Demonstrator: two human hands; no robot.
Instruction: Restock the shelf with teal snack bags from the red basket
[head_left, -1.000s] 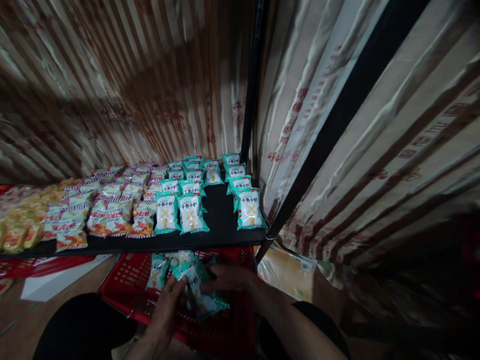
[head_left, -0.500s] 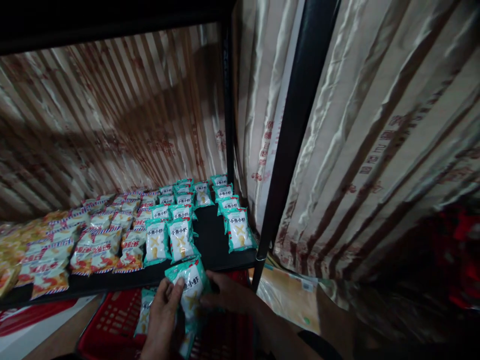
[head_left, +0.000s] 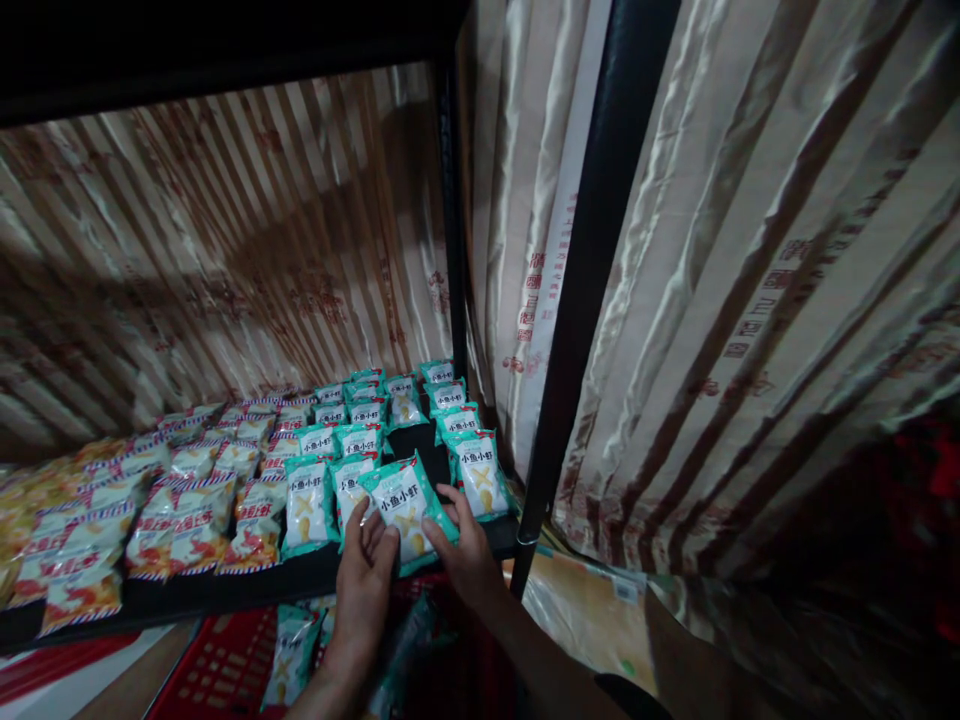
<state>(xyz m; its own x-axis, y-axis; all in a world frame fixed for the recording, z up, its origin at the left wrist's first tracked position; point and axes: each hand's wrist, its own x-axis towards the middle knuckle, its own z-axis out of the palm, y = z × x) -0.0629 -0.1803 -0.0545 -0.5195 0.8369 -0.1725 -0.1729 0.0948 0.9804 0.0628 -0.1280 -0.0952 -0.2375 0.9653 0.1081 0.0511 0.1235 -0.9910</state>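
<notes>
Between my two hands is a teal and white snack bag, held by its lower left and right sides at the front of the black shelf. My left hand grips its left side, partly over the white front. My right hand holds the right side with thumb and fingers. Matching teal bags stand in rows to the left, and another teal row stands to the right. Dark shelf surface shows between these rows, behind the held bag.
Red, white and orange snack bags fill the shelf further left. Below is a red basket with more teal bags. A black post rises at the right. Pleated curtains hang behind and beside the shelf.
Both hands have lifted the teal snack bag from above the red basket up and forward to the shelf front. My right hand now grips its right side more plainly.
</notes>
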